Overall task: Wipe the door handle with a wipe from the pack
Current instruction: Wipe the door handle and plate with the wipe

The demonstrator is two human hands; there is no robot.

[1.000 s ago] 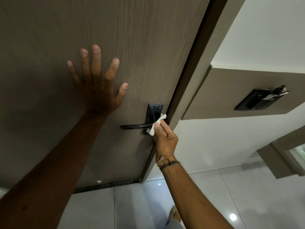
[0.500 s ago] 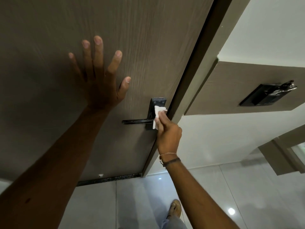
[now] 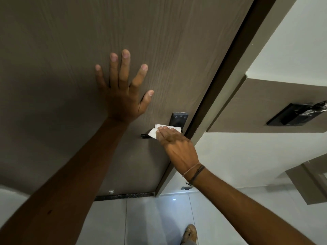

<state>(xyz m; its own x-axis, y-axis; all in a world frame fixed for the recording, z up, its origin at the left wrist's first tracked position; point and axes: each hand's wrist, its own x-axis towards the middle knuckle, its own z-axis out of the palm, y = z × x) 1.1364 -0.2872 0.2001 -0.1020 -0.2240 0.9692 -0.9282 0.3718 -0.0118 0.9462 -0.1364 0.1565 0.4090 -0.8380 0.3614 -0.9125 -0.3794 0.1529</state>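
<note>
My left hand (image 3: pixel 123 96) lies flat on the brown door (image 3: pixel 62 50), fingers spread wide, holding nothing. To its right, my right hand (image 3: pixel 178 147) presses the white wipe (image 3: pixel 155 132) over the black door handle (image 3: pixel 146 136); only the lever's left tip and the back plate above show, the rest hidden. My grip on the wipe is flattened fingers. Farther right, a second door's handle (image 3: pixel 297 115) is cut off by the frame edge.
</note>
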